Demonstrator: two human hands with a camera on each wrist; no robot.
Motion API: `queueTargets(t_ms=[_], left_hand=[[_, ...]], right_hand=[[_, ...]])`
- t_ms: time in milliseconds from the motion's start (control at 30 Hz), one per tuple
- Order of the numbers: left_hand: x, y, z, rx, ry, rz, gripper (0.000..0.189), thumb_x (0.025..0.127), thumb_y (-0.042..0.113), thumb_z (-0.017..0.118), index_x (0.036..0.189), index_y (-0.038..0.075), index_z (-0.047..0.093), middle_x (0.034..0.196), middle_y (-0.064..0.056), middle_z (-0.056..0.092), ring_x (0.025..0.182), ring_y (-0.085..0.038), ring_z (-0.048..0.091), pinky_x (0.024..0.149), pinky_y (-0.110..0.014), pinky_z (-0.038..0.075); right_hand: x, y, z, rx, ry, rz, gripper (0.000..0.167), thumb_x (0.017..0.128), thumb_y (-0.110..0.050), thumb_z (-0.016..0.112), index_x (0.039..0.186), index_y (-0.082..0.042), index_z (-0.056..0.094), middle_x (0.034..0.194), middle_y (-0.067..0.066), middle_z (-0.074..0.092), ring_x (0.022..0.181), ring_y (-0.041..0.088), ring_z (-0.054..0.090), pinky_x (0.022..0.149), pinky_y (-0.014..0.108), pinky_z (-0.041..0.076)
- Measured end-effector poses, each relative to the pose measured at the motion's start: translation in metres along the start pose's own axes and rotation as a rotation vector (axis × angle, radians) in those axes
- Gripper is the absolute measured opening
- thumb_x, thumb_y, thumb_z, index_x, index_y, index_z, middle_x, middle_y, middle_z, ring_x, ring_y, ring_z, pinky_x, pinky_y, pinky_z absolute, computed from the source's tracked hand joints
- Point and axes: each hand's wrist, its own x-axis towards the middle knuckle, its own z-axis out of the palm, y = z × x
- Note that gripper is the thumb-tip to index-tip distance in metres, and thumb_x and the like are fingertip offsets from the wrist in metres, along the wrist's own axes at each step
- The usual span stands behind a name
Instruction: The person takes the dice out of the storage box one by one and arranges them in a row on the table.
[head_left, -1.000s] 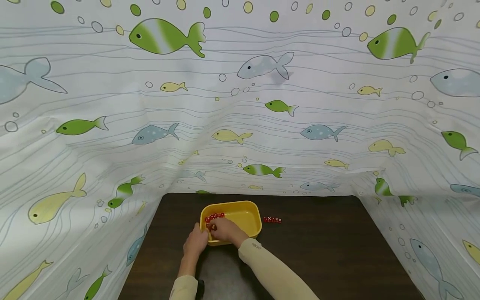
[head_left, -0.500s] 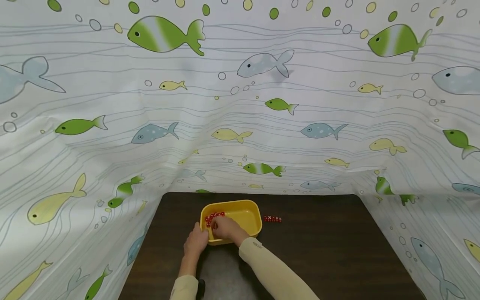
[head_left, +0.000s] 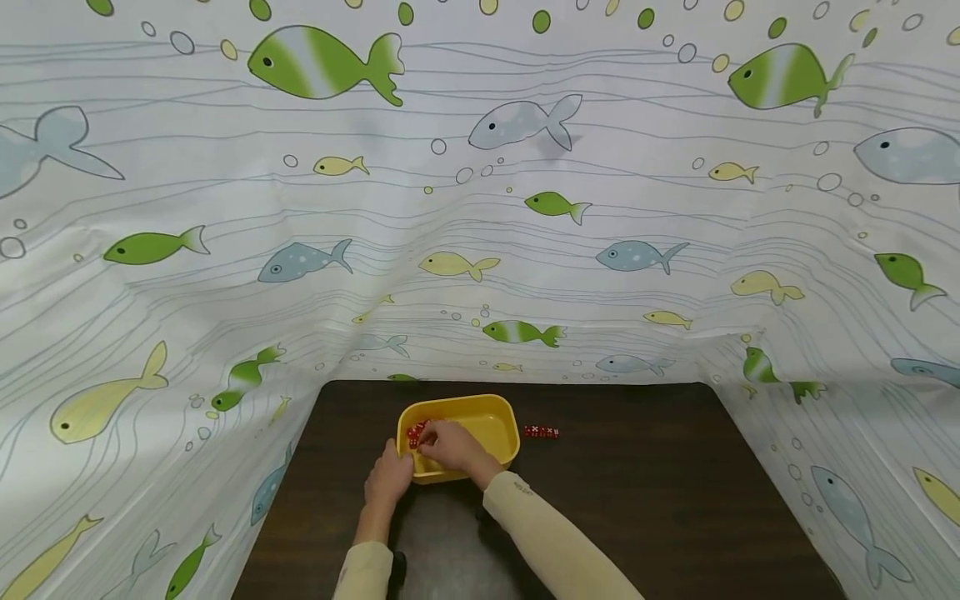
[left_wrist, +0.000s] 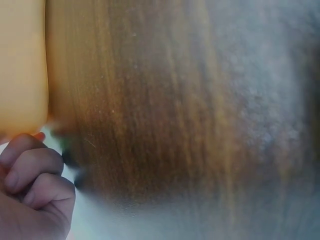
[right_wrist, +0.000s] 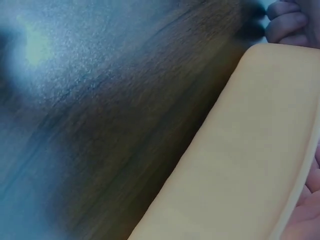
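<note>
A yellow plastic tray stands on the dark table, with several red dice gathered at its left end. At the tray's left front corner my left hand grips the wall. The left wrist view shows that hand's fingers curled at the tray's corner. My right hand reaches over the front rim into the tray, its fingers bent down at the dice. Whether a die is between those fingertips cannot be made out. In the right wrist view the tray's outer wall hides most of the right hand.
Just right of the tray, several red dice lie lined up on the dark wooden table. A white cloth with printed fish hangs behind and at both sides of the table.
The right hand has shifted slightly within the tray, away from and back to the dice at the left end. The left hand keeps its grip. The head view has tilted a little.
</note>
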Motion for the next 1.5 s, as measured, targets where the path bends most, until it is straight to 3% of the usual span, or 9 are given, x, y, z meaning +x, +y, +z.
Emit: queueTargets(t_ms=[167,367,767,1133,1400,1500], left_hand=[[0.004,0.000,0.002,0.002,-0.007,-0.014,0.064,0.102,0.031,0.044,0.154,-0.006,0.041,0.132,-0.031,0.064,0.102,-0.041,0.066,0.092,-0.064,0.049],[0.004,0.000,0.004,-0.007,-0.024,-0.024,0.065,0.103,0.032,0.044,0.156,-0.006,0.038,0.140,-0.033,0.060,0.113,-0.046,0.065,0.098,-0.066,0.047],[0.002,0.005,0.000,-0.005,-0.032,-0.016,0.066,0.103,0.030,0.043,0.158,-0.007,0.036,0.140,-0.033,0.060,0.106,-0.040,0.064,0.095,-0.064,0.048],[-0.002,0.002,0.005,-0.011,-0.037,-0.012,0.066,0.102,0.028,0.042,0.157,-0.008,0.036,0.134,-0.031,0.061,0.097,-0.037,0.060,0.090,-0.060,0.047],[-0.002,0.002,0.003,-0.010,-0.044,-0.020,0.071,0.103,0.029,0.040,0.162,-0.007,0.028,0.148,-0.035,0.054,0.112,-0.042,0.062,0.098,-0.065,0.047],[0.000,0.001,0.002,-0.006,-0.044,-0.020,0.069,0.102,0.029,0.040,0.161,-0.007,0.031,0.142,-0.034,0.057,0.106,-0.040,0.062,0.095,-0.063,0.047]], right_hand=[[-0.006,0.003,-0.010,0.122,0.030,0.011,0.014,0.101,-0.026,0.074,0.110,-0.016,0.078,0.099,-0.006,0.072,0.084,0.009,0.060,0.082,0.026,0.055],[-0.013,0.011,-0.018,0.192,0.073,-0.003,0.018,0.102,-0.027,0.073,0.114,-0.015,0.078,0.104,-0.005,0.073,0.086,0.008,0.061,0.081,0.026,0.055],[-0.026,0.026,-0.036,0.295,0.169,-0.021,0.021,0.104,-0.028,0.071,0.118,-0.014,0.078,0.111,-0.001,0.076,0.095,0.010,0.064,0.087,0.031,0.056],[-0.045,0.046,-0.050,0.355,0.246,0.017,0.021,0.103,-0.028,0.072,0.114,-0.012,0.079,0.110,0.002,0.076,0.090,0.014,0.062,0.080,0.027,0.054],[-0.049,0.058,-0.064,0.351,0.321,0.069,0.018,0.104,-0.027,0.072,0.113,-0.014,0.080,0.111,0.001,0.077,0.091,0.013,0.061,0.081,0.026,0.053],[-0.051,0.060,-0.068,0.355,0.330,0.070,0.017,0.104,-0.025,0.072,0.113,-0.013,0.079,0.111,0.002,0.078,0.090,0.013,0.062,0.080,0.026,0.054]])
